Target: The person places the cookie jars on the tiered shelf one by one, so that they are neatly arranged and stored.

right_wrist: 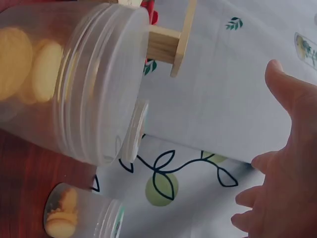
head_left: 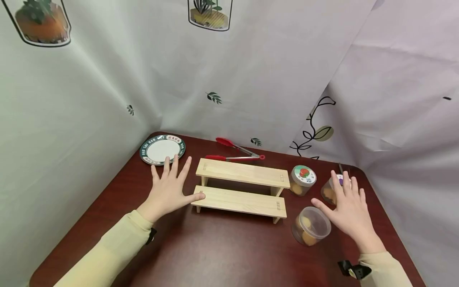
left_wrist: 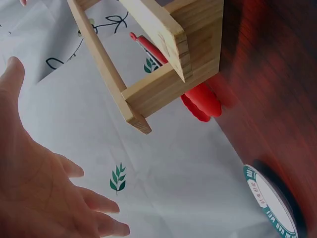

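My left hand (head_left: 167, 197) is held up with fingers spread, left of a two-step wooden rack (head_left: 240, 199); nothing is in its grasp. In the head view its thumb overlaps the lower step's left end; contact cannot be told. My right hand (head_left: 349, 211), fingers also spread and holding nothing, hovers at the right beside a clear lidded jar (head_left: 311, 226) with round yellowish pieces inside. Behind it stand a jar with a red-fruit label (head_left: 303, 180) and another with a purple label (head_left: 329, 191), partly hidden by that hand. In the right wrist view the nearest jar (right_wrist: 74, 74) looms large.
A white plate (head_left: 163, 150) with a dark green patterned rim lies at the back left. Red-tipped metal tongs (head_left: 244, 152) lie spread behind the rack. Printed white cloth (head_left: 251, 79) walls in the back and sides of the dark red table (head_left: 215, 251).
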Demonstrator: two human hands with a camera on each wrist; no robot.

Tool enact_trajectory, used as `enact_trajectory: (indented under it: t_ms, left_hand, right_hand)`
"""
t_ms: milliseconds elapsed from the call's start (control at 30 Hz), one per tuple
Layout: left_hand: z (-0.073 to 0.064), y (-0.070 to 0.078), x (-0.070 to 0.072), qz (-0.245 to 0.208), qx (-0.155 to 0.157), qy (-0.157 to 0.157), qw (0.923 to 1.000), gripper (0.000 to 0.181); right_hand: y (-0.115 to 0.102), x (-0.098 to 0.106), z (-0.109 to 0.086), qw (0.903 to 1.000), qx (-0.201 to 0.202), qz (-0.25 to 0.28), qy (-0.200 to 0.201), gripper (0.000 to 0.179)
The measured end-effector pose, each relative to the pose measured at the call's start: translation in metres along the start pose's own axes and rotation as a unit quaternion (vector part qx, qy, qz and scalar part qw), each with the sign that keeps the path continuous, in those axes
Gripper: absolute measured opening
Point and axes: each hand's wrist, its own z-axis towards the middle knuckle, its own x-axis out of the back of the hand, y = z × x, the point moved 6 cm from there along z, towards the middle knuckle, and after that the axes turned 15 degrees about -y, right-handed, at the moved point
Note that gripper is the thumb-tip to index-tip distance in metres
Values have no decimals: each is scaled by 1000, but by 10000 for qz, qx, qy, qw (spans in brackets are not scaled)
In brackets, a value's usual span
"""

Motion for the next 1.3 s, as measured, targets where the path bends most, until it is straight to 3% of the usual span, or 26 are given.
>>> enact_trajectory:
  t_ms: [533, 867, 1033, 1300]
  left_hand:
    - [9, -3, -25, -542, -199, -456, 9973, 116]
    - [17, -10, -41, -1092, -95, -1069, 9882, 120]
    - [19, -11, -47, -1257, -109, -1242, 9842, 111]
    - [21, -9, -53, -1279, -259, -1507, 9799, 95]
  right_hand:
    - [29, -12, 11, 9977, 131, 621, -250, 99]
    - [50, -25, 24, 9915, -60, 1042, -781, 102]
    - [59, -30, 30, 9910, -258, 990, -861, 99]
    - [68, -35, 40, 9885, -103, 1272, -813, 99]
